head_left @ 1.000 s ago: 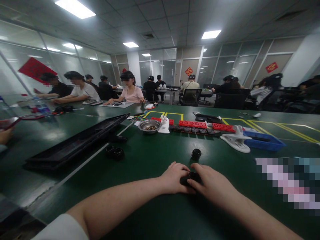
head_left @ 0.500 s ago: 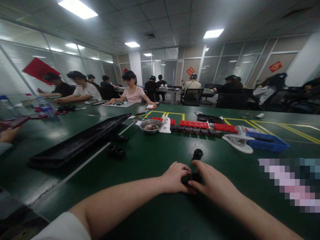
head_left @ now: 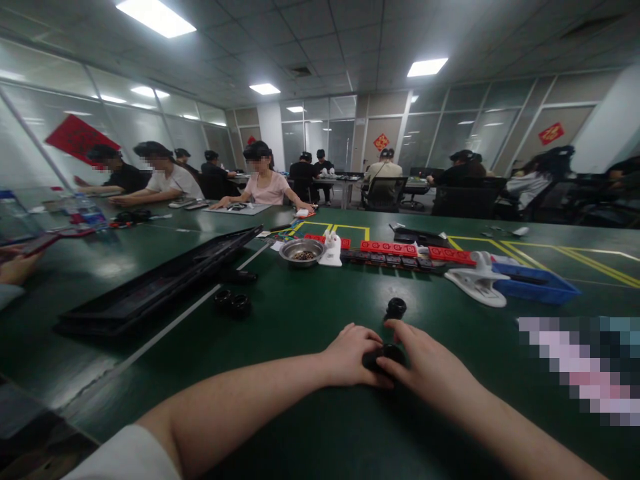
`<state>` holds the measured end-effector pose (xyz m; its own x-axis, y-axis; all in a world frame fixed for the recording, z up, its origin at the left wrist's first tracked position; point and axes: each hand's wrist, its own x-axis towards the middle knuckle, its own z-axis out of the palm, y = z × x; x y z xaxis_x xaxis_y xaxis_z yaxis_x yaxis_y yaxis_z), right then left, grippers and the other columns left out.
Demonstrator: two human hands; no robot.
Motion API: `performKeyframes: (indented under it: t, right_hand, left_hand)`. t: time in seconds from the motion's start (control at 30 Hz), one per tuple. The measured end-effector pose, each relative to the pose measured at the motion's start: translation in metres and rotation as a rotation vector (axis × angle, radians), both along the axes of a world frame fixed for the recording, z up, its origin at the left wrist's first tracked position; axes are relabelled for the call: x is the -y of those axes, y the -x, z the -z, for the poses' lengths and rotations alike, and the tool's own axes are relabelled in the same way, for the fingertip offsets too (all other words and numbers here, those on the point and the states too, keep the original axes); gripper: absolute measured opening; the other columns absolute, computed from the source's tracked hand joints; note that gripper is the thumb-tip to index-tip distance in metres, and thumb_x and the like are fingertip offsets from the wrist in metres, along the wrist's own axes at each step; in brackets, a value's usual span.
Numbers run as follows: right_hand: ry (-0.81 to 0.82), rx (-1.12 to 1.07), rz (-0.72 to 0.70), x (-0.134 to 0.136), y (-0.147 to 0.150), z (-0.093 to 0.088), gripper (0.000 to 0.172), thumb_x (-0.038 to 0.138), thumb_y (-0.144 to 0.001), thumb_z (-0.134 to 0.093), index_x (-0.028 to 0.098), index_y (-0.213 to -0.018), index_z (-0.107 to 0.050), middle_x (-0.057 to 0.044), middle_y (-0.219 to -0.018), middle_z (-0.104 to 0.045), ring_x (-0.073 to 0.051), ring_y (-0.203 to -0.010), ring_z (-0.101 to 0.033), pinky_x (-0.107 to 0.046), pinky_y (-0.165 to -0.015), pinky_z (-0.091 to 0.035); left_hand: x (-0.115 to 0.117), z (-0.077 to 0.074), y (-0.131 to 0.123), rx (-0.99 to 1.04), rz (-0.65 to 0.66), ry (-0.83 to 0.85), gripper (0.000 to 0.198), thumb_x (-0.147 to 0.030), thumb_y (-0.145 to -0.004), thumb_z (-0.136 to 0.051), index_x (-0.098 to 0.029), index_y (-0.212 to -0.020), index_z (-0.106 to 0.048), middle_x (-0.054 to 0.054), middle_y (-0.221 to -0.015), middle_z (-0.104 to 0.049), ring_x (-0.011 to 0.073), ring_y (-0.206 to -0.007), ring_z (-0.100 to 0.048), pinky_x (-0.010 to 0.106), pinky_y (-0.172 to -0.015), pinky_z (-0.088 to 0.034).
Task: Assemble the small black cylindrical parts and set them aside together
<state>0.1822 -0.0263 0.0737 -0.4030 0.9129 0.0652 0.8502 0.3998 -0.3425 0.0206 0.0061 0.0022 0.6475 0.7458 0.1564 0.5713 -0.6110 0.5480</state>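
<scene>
My left hand [head_left: 350,357] and my right hand [head_left: 423,363] meet on the green table [head_left: 310,427], both gripping a small black round part [head_left: 387,354] between their fingertips. Most of that part is hidden by my fingers. A second black round part [head_left: 395,307] sits on the table just beyond my hands. Two more black round parts [head_left: 233,302] lie together farther left.
A long black tray [head_left: 155,283] lies at the left. Beyond are a metal bowl [head_left: 301,251], a white holder [head_left: 331,250], red and black strips [head_left: 400,253], a white clamp [head_left: 475,283] and a blue bin [head_left: 537,283]. Several people sit at tables behind. Another person's hand [head_left: 17,267] shows at far left.
My hands stay on the black part with only slight finger shifts. The view has drifted a little.
</scene>
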Motion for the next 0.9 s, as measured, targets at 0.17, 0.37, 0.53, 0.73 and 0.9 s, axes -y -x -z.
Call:
performKeyframes:
  t: [0.17, 0.37, 0.53, 0.73, 0.9]
  right_hand:
    - [0.091, -0.064, -0.118, 0.001, -0.002, 0.002, 0.042, 0.014, -0.071, -0.051, 0.019, -0.112, -0.045, -0.009, -0.108, -0.058, -0.022, -0.098, -0.056, -0.035, -0.082, -0.044]
    - [0.195, -0.089, -0.200, 0.002, -0.010, -0.006, 0.053, 0.008, -0.070, -0.047, 0.019, -0.121, -0.039, -0.009, -0.119, -0.053, -0.020, -0.109, -0.050, -0.034, -0.092, -0.037]
    - [0.174, -0.122, -0.204, 0.003, -0.009, -0.007, 0.060, 0.021, -0.073, -0.051, 0.017, -0.129, -0.030, -0.010, -0.130, -0.042, -0.021, -0.117, -0.042, -0.035, -0.098, -0.032]
    - [0.156, -0.080, -0.065, 0.002, -0.001, 0.000, 0.054, 0.024, -0.075, -0.050, 0.013, -0.125, -0.035, -0.014, -0.120, -0.050, -0.024, -0.109, -0.049, -0.036, -0.091, -0.039]
    - [0.176, -0.127, -0.249, 0.006, -0.003, -0.005, 0.050, 0.016, -0.073, -0.050, 0.018, -0.122, -0.039, -0.009, -0.118, -0.052, -0.019, -0.108, -0.049, -0.032, -0.092, -0.037]
  left_hand:
    - [0.000, -0.001, -0.001, 0.016, 0.001, 0.010, 0.058, -0.056, -0.062, -0.063, -0.021, -0.107, -0.056, 0.006, -0.116, -0.051, 0.0256, -0.111, -0.042, 0.049, -0.102, -0.018]
    - [0.002, -0.010, 0.002, -0.005, 0.035, 0.055, 0.066, -0.055, -0.062, -0.063, -0.024, -0.118, -0.047, 0.006, -0.121, -0.048, 0.0277, -0.116, -0.038, 0.055, -0.102, -0.010]
    - [-0.001, -0.012, 0.007, -0.015, 0.094, 0.117, 0.057, -0.040, -0.067, -0.065, -0.026, -0.119, -0.044, 0.005, -0.124, -0.046, 0.0257, -0.121, -0.034, 0.056, -0.102, -0.006]
    - [-0.001, -0.009, 0.006, 0.021, 0.071, 0.101, 0.054, -0.049, -0.062, -0.066, -0.024, -0.108, -0.052, 0.005, -0.118, -0.049, 0.0260, -0.117, -0.037, 0.055, -0.102, -0.006]
    - [0.000, -0.008, 0.005, 0.032, 0.031, 0.098, 0.055, -0.046, -0.061, -0.067, -0.025, -0.110, -0.051, 0.004, -0.113, -0.052, 0.0254, -0.111, -0.043, 0.054, -0.102, -0.012]
